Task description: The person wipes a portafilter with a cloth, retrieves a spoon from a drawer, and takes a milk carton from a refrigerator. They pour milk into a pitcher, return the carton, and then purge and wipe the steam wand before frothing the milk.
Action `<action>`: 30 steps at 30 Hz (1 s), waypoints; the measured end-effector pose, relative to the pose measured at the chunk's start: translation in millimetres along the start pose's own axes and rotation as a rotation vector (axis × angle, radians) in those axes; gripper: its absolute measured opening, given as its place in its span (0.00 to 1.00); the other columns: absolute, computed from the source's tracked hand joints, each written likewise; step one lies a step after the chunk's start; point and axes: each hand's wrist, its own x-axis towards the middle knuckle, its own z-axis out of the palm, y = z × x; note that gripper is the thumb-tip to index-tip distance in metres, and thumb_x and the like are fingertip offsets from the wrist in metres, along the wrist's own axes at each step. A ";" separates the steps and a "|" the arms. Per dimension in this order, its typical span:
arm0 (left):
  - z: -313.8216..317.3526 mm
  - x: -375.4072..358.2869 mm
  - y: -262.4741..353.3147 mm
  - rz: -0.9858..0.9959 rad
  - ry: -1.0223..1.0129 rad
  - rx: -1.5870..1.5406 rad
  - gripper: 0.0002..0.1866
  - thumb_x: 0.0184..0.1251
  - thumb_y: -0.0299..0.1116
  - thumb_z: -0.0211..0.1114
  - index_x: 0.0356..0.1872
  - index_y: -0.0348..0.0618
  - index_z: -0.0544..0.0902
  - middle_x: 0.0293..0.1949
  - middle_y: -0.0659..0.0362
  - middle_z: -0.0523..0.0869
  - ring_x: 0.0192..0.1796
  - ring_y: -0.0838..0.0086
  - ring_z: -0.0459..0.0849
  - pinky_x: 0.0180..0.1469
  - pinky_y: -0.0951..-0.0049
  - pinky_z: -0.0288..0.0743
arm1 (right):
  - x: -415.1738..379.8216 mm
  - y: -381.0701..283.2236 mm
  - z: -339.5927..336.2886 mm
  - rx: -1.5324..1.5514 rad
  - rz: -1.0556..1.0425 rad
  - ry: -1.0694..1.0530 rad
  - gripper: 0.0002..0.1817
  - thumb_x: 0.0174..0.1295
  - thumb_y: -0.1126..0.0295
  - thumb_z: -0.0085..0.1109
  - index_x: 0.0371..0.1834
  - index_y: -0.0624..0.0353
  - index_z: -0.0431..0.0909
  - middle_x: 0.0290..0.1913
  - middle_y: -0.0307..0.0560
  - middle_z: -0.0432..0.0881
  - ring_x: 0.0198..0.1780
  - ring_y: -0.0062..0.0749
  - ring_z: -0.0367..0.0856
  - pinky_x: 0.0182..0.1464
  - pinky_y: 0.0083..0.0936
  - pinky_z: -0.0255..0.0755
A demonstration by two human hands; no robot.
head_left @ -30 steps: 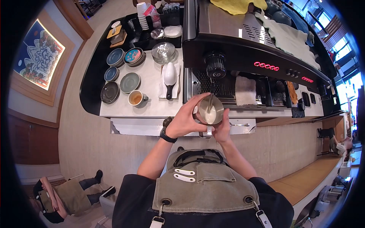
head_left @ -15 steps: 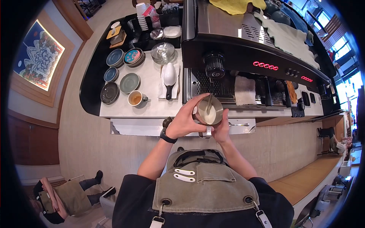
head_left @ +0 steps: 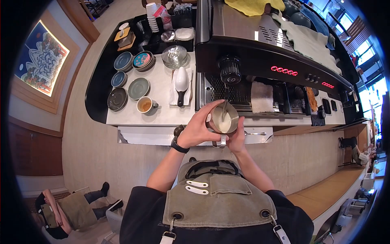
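Between my hands is a steel milk pitcher [head_left: 232, 122] with white milk [head_left: 223, 124] in it. My left hand [head_left: 198, 129] curls round its left side, thumb along the front near the handle [head_left: 222, 142]. From the right, my right hand [head_left: 237, 138] closes on the pitcher's side. The thin steam wand [head_left: 224, 107] of the espresso machine [head_left: 252, 44] reaches down into the milk. On the counter to the left stands a cup [head_left: 145, 105] with brown coffee in it. A white scoop-shaped tool with a black handle [head_left: 181, 83] lies on a cloth beside the machine.
Stacked saucers [head_left: 123, 62] and glass plates [head_left: 174, 57] occupy the left counter [head_left: 162, 116]. A folded cloth [head_left: 262, 96] lies over the drip tray. Below the counter edge, an open drawer or shelf [head_left: 154, 136] juts out. Another person [head_left: 67, 211] sits at lower left, arms crossed.
Both hands and the pitcher stay in place around the steam wand. The milk surface inside looks slightly different, its white area a little changed.
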 end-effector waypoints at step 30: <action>0.2 -1.0 -2.6 -0.025 -0.024 -0.019 0.60 0.39 0.36 0.89 0.79 0.43 0.67 0.73 0.53 0.73 0.74 0.63 0.73 0.74 0.61 0.73 | 0.1 3.2 -5.9 0.016 0.018 -0.006 0.43 0.81 0.33 0.29 0.82 0.59 0.59 0.78 0.50 0.70 0.78 0.39 0.68 0.78 0.41 0.59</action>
